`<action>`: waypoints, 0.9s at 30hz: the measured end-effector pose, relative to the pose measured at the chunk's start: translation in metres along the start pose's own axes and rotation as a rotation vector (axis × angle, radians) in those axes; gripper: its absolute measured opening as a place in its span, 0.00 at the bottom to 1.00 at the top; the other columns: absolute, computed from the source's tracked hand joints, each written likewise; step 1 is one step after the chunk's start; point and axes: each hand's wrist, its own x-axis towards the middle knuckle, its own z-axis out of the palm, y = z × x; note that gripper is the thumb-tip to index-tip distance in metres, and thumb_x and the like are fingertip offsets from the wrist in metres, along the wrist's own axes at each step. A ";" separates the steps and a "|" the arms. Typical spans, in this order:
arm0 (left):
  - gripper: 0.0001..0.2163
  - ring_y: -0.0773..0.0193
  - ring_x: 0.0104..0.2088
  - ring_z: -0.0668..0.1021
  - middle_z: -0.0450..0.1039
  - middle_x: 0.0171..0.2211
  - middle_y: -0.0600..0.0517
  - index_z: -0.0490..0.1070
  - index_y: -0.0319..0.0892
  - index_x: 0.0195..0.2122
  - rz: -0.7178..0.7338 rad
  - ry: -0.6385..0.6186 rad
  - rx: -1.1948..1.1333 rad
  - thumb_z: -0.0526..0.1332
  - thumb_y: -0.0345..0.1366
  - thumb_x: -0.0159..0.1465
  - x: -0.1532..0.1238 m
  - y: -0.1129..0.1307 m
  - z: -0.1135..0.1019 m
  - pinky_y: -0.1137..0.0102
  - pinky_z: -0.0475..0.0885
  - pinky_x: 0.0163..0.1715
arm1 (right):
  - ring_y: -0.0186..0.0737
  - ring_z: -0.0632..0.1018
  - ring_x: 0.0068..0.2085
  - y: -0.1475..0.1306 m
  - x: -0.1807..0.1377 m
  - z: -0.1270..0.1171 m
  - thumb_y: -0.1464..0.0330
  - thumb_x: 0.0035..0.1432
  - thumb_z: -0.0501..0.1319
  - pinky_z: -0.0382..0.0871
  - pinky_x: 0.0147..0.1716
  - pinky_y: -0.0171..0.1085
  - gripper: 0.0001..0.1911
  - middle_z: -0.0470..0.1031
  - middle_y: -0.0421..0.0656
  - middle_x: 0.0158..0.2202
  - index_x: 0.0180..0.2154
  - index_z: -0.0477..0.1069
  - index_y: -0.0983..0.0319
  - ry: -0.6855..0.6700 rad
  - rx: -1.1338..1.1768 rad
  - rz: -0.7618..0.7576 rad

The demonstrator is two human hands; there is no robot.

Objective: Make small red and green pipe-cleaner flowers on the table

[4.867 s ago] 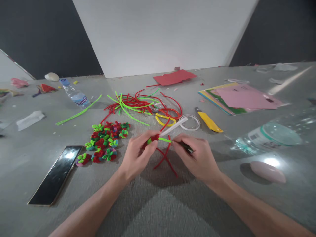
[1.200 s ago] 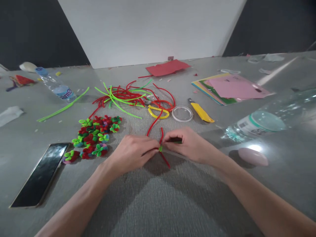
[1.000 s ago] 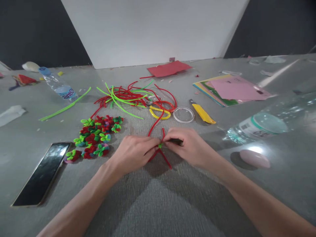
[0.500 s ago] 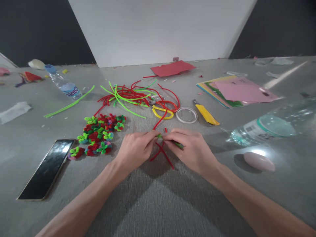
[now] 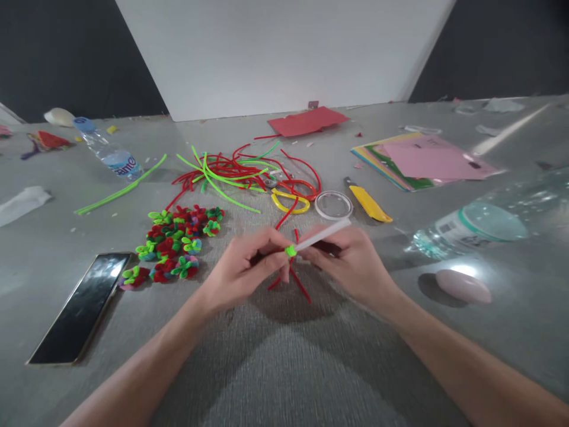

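Observation:
In the head view, a short, bright green bit of fuzzy pipe cleaner [image 5: 290,251] is pinched between the fingertips of my left hand [image 5: 246,264]. My right hand [image 5: 353,261] has its fingers closed around a slim white stick [image 5: 326,233], whose lower end meets the green bit. Whether the two are joined, I cannot tell. Beneath my hands, crossed red pipe cleaners [image 5: 301,286] lie on the table, partly covered by my fingers. Further left sits a cluster of small red and green pipe-cleaner flowers [image 5: 171,243].
Behind my hands are a tangle of red and green pipe cleaners [image 5: 222,172], scissors [image 5: 291,201], a tape roll [image 5: 333,205] and a yellow cutter [image 5: 370,203]. A phone [image 5: 80,308] lies left; a large bottle [image 5: 471,228] and a pink oval object [image 5: 463,286] lie right.
The white stick now shows, angled up to the right from my right fingers; before, a dark green piece showed there. The green bit is turned toward me, more visible. The view shifted slightly.

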 end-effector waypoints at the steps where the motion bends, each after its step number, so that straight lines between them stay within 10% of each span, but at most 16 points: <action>1: 0.07 0.69 0.28 0.77 0.79 0.29 0.52 0.74 0.40 0.45 0.029 -0.030 0.030 0.59 0.37 0.75 0.000 0.001 -0.003 0.74 0.71 0.30 | 0.32 0.73 0.29 0.001 0.001 -0.003 0.67 0.67 0.66 0.64 0.30 0.33 0.07 0.78 0.37 0.29 0.35 0.79 0.61 -0.031 0.019 0.009; 12: 0.04 0.69 0.26 0.76 0.78 0.28 0.56 0.77 0.42 0.40 0.097 -0.320 0.698 0.61 0.29 0.69 0.003 -0.001 -0.011 0.74 0.64 0.30 | 0.32 0.72 0.31 -0.001 0.007 -0.018 0.66 0.69 0.64 0.61 0.32 0.33 0.10 0.77 0.38 0.29 0.35 0.77 0.62 -0.371 -0.129 0.096; 27: 0.16 0.62 0.33 0.84 0.86 0.38 0.51 0.78 0.45 0.57 0.043 0.085 0.808 0.58 0.29 0.71 0.000 -0.014 -0.002 0.71 0.72 0.33 | 0.40 0.81 0.39 -0.002 -0.006 -0.009 0.74 0.72 0.59 0.67 0.42 0.38 0.08 0.83 0.44 0.40 0.42 0.78 0.64 -0.085 -0.625 -0.309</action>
